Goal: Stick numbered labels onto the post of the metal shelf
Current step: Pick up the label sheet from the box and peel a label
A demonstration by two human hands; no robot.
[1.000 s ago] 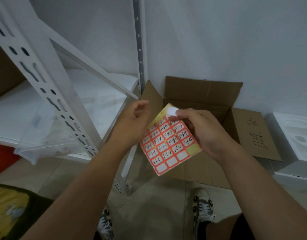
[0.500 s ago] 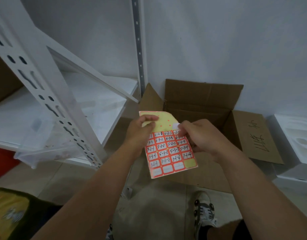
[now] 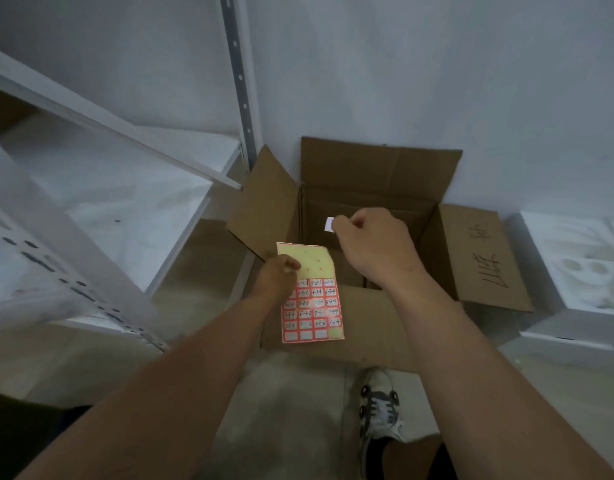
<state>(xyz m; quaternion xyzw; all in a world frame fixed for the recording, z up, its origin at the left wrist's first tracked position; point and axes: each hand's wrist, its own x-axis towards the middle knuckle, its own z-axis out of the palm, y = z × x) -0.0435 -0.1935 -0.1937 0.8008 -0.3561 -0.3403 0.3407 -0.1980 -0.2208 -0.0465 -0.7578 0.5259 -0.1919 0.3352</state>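
Note:
My left hand (image 3: 277,279) pinches the upper left of a label sheet (image 3: 314,306), red-bordered, with handwritten numbers and a bare yellow top part. My right hand (image 3: 374,247) is raised above and to the right of the sheet and pinches one small white label (image 3: 329,224) between thumb and finger. The white perforated front post (image 3: 52,244) of the metal shelf slants across the left, blurred. A grey rear post (image 3: 239,77) with holes rises along the wall, up and left of my right hand.
An open cardboard box (image 3: 378,174) with handwriting on its right flap stands against the wall behind my hands. White shelf boards (image 3: 132,188) lie at the left. White foam packing (image 3: 582,268) sits at the right. My shoe (image 3: 380,407) is on the floor below.
My right hand has peeled one label off the sheet and lifted it up and to the right. My left hand keeps the sheet, now lower and upright.

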